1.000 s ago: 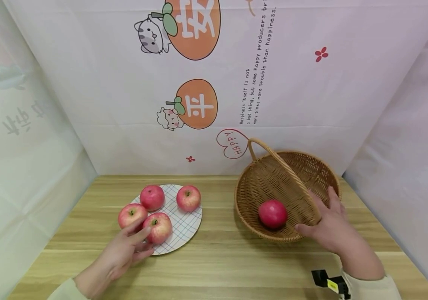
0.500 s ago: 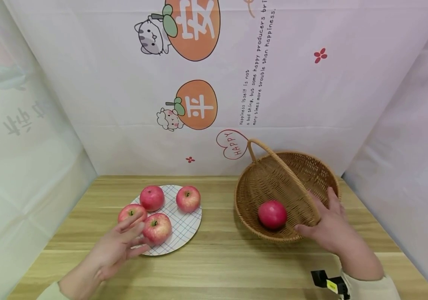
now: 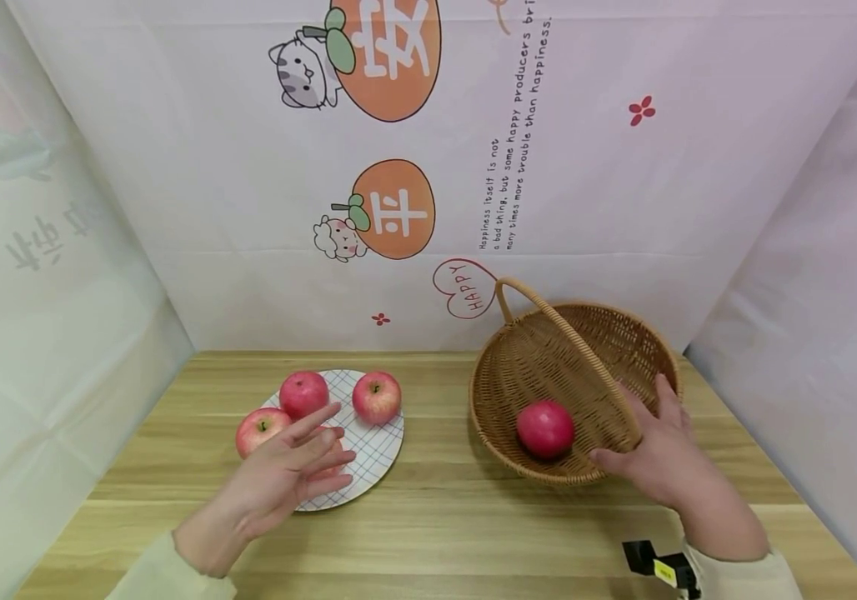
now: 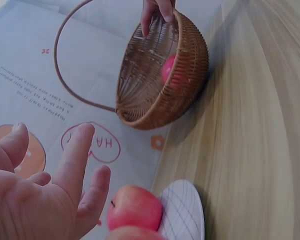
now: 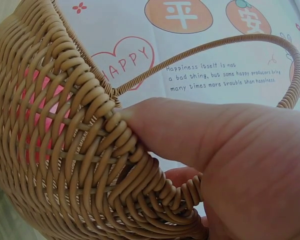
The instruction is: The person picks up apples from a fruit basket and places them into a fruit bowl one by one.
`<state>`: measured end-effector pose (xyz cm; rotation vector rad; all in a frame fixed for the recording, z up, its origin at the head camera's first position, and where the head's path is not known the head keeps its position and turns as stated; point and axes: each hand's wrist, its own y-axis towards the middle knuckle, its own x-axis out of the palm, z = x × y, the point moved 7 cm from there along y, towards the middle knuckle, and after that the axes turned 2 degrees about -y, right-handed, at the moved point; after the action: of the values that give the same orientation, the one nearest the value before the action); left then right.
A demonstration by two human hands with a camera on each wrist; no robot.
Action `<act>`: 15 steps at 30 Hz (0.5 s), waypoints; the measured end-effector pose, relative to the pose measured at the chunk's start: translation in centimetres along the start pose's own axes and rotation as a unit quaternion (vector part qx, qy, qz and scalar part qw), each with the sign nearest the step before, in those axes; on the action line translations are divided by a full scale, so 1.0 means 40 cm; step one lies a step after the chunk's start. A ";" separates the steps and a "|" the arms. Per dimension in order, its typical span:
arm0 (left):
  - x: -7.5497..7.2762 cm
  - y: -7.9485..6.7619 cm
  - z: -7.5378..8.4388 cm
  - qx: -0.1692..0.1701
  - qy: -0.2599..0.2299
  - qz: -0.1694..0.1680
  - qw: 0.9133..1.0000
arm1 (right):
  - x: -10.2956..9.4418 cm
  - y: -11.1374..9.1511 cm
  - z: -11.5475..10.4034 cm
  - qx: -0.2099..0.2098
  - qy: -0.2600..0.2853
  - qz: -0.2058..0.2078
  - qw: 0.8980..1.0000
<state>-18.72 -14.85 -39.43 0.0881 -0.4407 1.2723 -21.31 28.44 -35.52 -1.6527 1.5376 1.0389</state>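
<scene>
My left hand [image 3: 278, 479] hovers with fingers spread over the near side of a round plate [image 3: 376, 446] with a checked pattern, holding nothing. Beneath those fingers one apple is mostly hidden. Around it on the plate lie a left apple [image 3: 259, 428], a darker red apple [image 3: 304, 393] and a right apple [image 3: 377, 397]. My right hand [image 3: 661, 450] grips the wicker basket [image 3: 499, 408] at its rim by the handle's near end, thumb on the rim in the right wrist view. Inside the basket rests one red apple [image 3: 545, 429].
The basket's tall arched handle [image 3: 571, 333] rises over its opening. A printed white cloth [image 3: 586, 192] stands upright behind the wooden table [image 3: 428, 533], with more white cloth at both sides. A black device with a yellow label [image 3: 664, 571] sits at the right wrist.
My left hand first drew back left from the near apple, then moved right over it with fingers spreading, so it now covers that apple. My right hand and the basket stay put.
</scene>
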 end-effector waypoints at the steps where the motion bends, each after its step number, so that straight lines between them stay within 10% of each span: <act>1: 0.012 0.008 -0.001 0.000 -0.004 -0.003 1.000 | 0.000 0.000 0.000 0.000 0.000 0.000 1.000; 15: 0.184 0.134 -0.033 0.008 -0.040 -0.057 0.998 | -0.001 0.000 0.000 0.002 -0.001 -0.006 1.000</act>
<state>-21.76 -6.19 -38.88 0.1760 -0.4884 1.1636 -21.32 28.44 -35.49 -1.6560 1.5257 1.0286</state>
